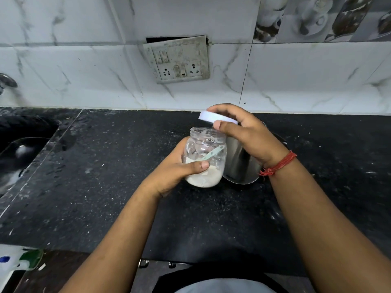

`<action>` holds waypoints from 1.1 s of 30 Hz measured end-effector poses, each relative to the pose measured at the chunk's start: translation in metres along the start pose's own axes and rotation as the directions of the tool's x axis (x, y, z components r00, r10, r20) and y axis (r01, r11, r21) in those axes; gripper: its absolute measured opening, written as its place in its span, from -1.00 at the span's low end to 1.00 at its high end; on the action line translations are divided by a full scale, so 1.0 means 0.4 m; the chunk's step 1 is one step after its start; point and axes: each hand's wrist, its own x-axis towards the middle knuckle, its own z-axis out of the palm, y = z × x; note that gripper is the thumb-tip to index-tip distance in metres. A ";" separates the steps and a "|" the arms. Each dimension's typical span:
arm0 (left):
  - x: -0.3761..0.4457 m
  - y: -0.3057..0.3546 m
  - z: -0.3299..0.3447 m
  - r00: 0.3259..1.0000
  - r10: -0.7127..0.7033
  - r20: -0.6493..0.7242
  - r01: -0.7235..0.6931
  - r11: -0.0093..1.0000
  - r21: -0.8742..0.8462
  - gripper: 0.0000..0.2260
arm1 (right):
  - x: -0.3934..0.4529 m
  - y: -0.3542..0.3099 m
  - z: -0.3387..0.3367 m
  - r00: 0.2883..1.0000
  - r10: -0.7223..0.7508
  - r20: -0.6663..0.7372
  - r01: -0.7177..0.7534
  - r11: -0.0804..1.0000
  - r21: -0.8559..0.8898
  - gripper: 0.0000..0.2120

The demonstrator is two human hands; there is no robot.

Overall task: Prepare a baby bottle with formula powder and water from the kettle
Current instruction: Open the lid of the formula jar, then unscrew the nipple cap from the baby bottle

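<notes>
My left hand (176, 169) grips a clear glass jar (206, 149) above the black counter. The jar's mouth is uncovered; white formula powder (204, 179) lies in its bottom and a pale green scoop (212, 154) leans inside. My right hand (247, 135) holds the jar's white lid (213, 116) just above and to the right of the mouth, apart from the rim. A steel kettle (239, 163) stands right behind the jar, mostly hidden by my right hand and wrist. No baby bottle is in view.
The black granite counter (105, 197) runs to a marble-tiled wall with a switch and socket plate (177, 60). A sink (19, 153) and tap (6, 81) are at the left. A white and green package (19, 261) lies at the lower left edge.
</notes>
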 end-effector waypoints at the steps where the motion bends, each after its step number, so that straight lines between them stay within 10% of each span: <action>1: -0.002 -0.004 -0.002 1.000 0.008 -0.027 -0.008 1.000 -0.009 -0.22 | 0.001 0.002 0.002 0.999 -0.007 -0.039 0.008 1.000 0.019 -0.63; 12: -0.038 -0.163 -0.073 0.949 0.057 -0.309 -0.008 0.987 0.158 -0.11 | -0.102 0.136 0.111 0.966 -0.031 -0.256 -0.016 0.984 -0.179 -0.40; 33: -0.107 -0.370 -0.087 0.957 -0.021 -0.288 0.119 0.938 0.326 -0.17 | -0.253 0.517 0.165 0.965 0.233 -0.120 -0.251 0.687 -0.681 -0.15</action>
